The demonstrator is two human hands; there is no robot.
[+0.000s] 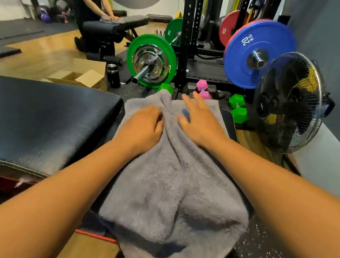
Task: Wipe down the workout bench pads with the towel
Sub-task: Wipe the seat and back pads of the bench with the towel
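One grey towel (171, 180) lies draped along a narrow black bench pad (229, 121) in the middle, its near end hanging over the pad's edge. The left hand (143, 126) rests on it with fingers curled into a raised fold, gripping the cloth. The right hand (200, 121) lies flat just beside it, fingers straight and spread wide, pressing the towel and holding nothing. A wider black pad (43, 119) sits to the left. Beyond, a blue plate (258, 52) reads "20 KG" and a red plate (229, 28) reads "25". A black fan (289, 101) stands at right, green dumbbells (237, 107) near it
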